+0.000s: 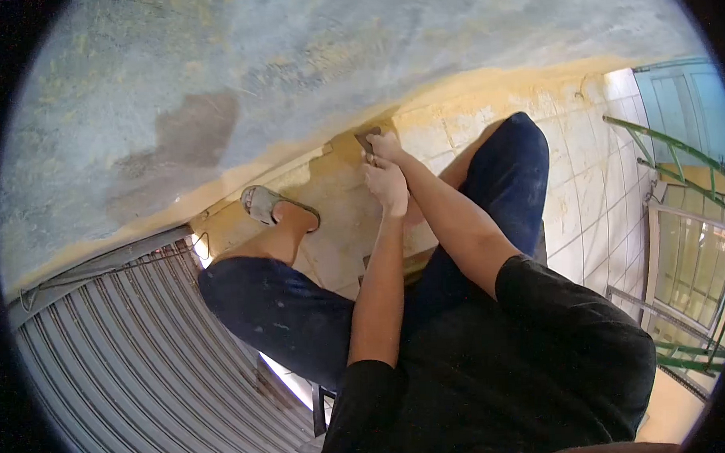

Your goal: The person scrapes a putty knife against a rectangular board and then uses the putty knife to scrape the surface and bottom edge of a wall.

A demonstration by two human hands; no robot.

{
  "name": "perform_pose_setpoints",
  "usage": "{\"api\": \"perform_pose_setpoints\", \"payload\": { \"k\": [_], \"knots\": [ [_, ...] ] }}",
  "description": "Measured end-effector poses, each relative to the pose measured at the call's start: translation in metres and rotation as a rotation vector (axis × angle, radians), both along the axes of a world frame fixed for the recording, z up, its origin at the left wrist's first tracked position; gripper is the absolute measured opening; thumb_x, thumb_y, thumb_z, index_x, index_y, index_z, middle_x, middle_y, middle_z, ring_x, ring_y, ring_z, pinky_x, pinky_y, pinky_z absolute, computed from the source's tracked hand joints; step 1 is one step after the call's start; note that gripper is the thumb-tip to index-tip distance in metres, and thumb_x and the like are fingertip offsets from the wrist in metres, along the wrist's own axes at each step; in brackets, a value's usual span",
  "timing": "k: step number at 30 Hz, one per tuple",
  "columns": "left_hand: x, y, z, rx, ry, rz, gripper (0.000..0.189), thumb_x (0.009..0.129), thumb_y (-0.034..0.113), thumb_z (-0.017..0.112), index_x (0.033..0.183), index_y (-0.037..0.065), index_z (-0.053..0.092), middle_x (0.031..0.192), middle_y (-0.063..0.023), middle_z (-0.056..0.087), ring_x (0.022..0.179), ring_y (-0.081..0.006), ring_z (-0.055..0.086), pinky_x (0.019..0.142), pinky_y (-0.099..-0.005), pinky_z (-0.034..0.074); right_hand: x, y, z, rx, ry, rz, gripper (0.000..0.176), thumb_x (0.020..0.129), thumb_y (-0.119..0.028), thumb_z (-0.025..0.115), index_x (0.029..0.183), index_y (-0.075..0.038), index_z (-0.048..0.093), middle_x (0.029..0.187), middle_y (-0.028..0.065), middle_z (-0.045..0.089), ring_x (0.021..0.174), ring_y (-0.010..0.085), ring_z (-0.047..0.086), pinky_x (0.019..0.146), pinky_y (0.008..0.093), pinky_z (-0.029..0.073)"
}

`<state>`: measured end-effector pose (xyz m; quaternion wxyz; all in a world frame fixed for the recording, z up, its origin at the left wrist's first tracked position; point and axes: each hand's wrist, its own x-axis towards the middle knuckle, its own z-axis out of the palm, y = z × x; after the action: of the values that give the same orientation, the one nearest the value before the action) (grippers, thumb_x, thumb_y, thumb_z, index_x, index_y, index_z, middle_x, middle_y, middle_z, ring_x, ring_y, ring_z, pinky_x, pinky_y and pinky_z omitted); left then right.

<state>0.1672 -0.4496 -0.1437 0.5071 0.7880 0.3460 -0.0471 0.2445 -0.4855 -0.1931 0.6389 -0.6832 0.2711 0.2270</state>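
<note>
Up at the seam where grey plaster (293, 61) meets the yellow tiled wall (470, 119), the right hand (388, 146) clamps a small flat tool (367, 136). The left hand (387, 186) presses against it just below, its own grip unclear.

Grey wall (293, 61), yellow-stained tiles (486, 118), ribbed grey shutter (144, 362), navy trousers (277, 309)

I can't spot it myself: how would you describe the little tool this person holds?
Follow the big grey wall down to where it meets the yellow-stained tiled floor. There the right hand and left hand come together, and the tool sticks out beyond them. It is the only small, dark, flat piece there, unlike the pale sandal further left.
</note>
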Motion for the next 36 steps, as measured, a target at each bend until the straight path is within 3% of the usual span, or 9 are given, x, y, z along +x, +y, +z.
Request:
{"api": "perform_pose_setpoints", "payload": {
  "k": [2, 5, 8, 21, 25, 26, 28, 33, 36],
  "knots": [
    [0.0, -0.008, 0.016, 0.104, -0.149, 0.038, 0.041, 0.097, 0.027, 0.038, 0.105, -0.011, 0.052, 0.102, -0.0357, 0.06, 0.102, -0.0493, 0.057, 0.089, -0.0522, 0.044, 0.002, -0.006, 0.016, -0.134, -0.244, 0.109, 0.032, 0.09, -0.023, 0.051, 0.073, 0.0, 0.066, 0.058, 0.0086, 0.062, 0.041, 0.0161, 0.053, 0.04, 0.0319, 0.042],
    [0.0, -0.013, 0.073, 0.033, -0.088, 0.051, 0.042, 0.098, 0.028, 0.037, 0.101, -0.011, 0.052, 0.098, -0.0367, 0.06, 0.098, -0.0503, 0.058, 0.086, -0.0537, 0.045, 0.013, -0.014, 0.034, 0.069, -0.121, 0.088, 0.032, 0.091, -0.022, 0.052, 0.071, -0.001, 0.066, 0.055, 0.0075, 0.06, 0.04, 0.0158, 0.052, 0.04, 0.032, 0.041],
    [0.003, -0.014, 0.099, 0.008, -0.042, 0.039, 0.042, 0.098, 0.029, 0.037, 0.099, -0.01, 0.051, 0.097, -0.0368, 0.06, 0.096, -0.0507, 0.058, 0.084, -0.0543, 0.045, 0.018, -0.016, 0.054, 0.004, -0.17, 0.126, 0.035, 0.092, -0.023, 0.052, 0.068, -0.002, 0.066, 0.053, 0.0066, 0.059, 0.04, 0.0153, 0.051, 0.04, 0.0321, 0.04],
    [0.024, -0.021, 0.054, -0.009, -0.255, 0.087, 0.038, 0.097, 0.024, 0.039, 0.109, -0.01, 0.053, 0.103, -0.0347, 0.061, 0.099, -0.0464, 0.06, 0.083, -0.0515, 0.047, 0.031, -0.015, 0.053, -0.009, -0.08, 0.11, 0.033, 0.092, -0.023, 0.054, 0.07, 0.0, 0.065, 0.053, 0.005, 0.058, 0.04, 0.0123, 0.052, 0.04, 0.0305, 0.04],
    [0.03, -0.011, 0.037, 0.006, -0.205, 0.084, 0.04, 0.096, 0.024, 0.04, 0.11, -0.01, 0.055, 0.106, -0.0353, 0.06, 0.103, -0.0462, 0.059, 0.086, -0.0509, 0.046, 0.039, -0.021, -0.038, 0.073, -0.055, 0.107, 0.03, 0.09, -0.023, 0.054, 0.076, 0.0, 0.067, 0.057, 0.0102, 0.062, 0.044, 0.0176, 0.057, 0.043, 0.0338, 0.043],
    [0.042, -0.006, 0.037, -0.015, -0.093, 0.058, 0.041, 0.096, 0.025, 0.04, 0.109, -0.01, 0.055, 0.107, -0.0353, 0.06, 0.105, -0.0459, 0.058, 0.088, -0.0505, 0.046, 0.044, -0.025, -0.091, -0.223, -0.323, 0.296, 0.028, 0.089, -0.024, 0.054, 0.079, -0.001, 0.067, 0.063, 0.0136, 0.064, 0.049, 0.0223, 0.06, 0.047, 0.0369, 0.046],
    [0.047, 0.009, -0.005, 0.03, -0.045, -0.003, 0.041, 0.095, 0.026, 0.041, 0.109, -0.01, 0.056, 0.107, -0.0354, 0.06, 0.104, -0.0464, 0.058, 0.088, -0.0506, 0.046, 0.055, -0.02, -0.122, -0.518, -0.598, 0.487, 0.026, 0.088, -0.024, 0.053, 0.082, -0.003, 0.067, 0.068, 0.017, 0.066, 0.055, 0.027, 0.064, 0.051, 0.04, 0.049],
    [0.045, 0.028, -0.039, 0.142, 0.165, -0.076, 0.043, 0.093, 0.028, 0.043, 0.108, -0.011, 0.056, 0.103, -0.0343, 0.061, 0.098, -0.0486, 0.059, 0.087, -0.0515, 0.046, 0.049, 0.002, -0.132, -0.574, -0.312, 0.862, 0.024, 0.086, -0.027, 0.054, 0.085, -0.006, 0.065, 0.084, 0.0221, 0.068, 0.069, 0.034, 0.067, 0.064, 0.0446, 0.052],
    [0.043, 0.024, -0.042, 0.081, 0.15, -0.025, 0.042, 0.093, 0.027, 0.044, 0.105, -0.011, 0.055, 0.101, -0.0342, 0.061, 0.095, -0.05, 0.059, 0.085, -0.0528, 0.046, 0.047, 0.005, -0.134, -0.359, -0.166, 0.571, 0.024, 0.087, -0.024, 0.054, 0.083, -0.003, 0.064, 0.076, 0.0195, 0.066, 0.06, 0.0295, 0.064, 0.055, 0.041, 0.05]
  ]
}}
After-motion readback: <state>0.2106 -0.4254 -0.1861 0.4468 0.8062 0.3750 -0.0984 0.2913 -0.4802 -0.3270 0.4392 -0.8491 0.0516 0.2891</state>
